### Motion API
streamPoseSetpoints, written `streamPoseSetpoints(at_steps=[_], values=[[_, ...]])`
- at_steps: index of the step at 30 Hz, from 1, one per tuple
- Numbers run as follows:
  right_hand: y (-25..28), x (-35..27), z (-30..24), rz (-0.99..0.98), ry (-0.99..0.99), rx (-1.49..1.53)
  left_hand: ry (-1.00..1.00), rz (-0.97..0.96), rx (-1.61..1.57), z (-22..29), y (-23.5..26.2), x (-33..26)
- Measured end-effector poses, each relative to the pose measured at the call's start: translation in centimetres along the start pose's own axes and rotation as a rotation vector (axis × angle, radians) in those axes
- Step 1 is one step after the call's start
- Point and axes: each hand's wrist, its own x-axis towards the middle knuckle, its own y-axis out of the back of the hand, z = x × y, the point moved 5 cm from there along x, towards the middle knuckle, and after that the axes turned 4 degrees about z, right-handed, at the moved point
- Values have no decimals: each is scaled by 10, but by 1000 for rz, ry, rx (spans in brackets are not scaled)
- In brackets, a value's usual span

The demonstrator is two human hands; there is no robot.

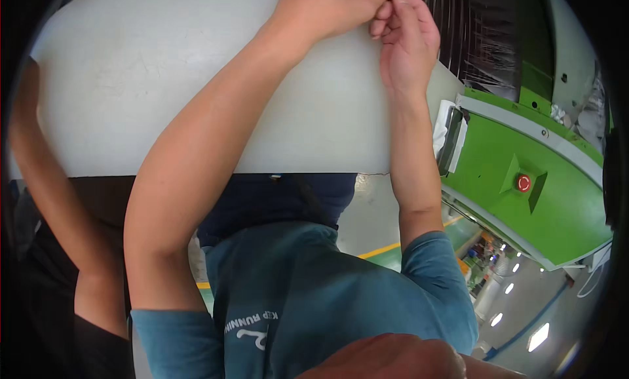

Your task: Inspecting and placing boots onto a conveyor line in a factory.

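Note:
Both hands meet at the upper edge of the view, over the far right part of a white tabletop (131, 71). My left hand (350, 9) is closed, its thumb and finger pressed together against the fingers of the other hand; part of it is cut off by the picture's edge. My right hand (411, 41) is also closed, with its fingers curled in and the thumb laid along them. Whatever is pinched between the fingertips is hidden or too small to name. Just beyond the hands hang dark, shiny strands (452, 25).
A green machine panel (488, 150) with a red push button (522, 183) stands to my right. Between it and the table sits a small white-and-dark object (449, 136). At the left, another person's bare arm (56, 189) reaches to the table's edge.

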Motion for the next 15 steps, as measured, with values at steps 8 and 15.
streamPoseSetpoints(at_steps=[8,15], values=[[-9,-6,2,374,-149,-285,-125,56,219,-3,7,5],[-30,-7,-18,534,-181,-794,-162,102,288,-5,6,6]])
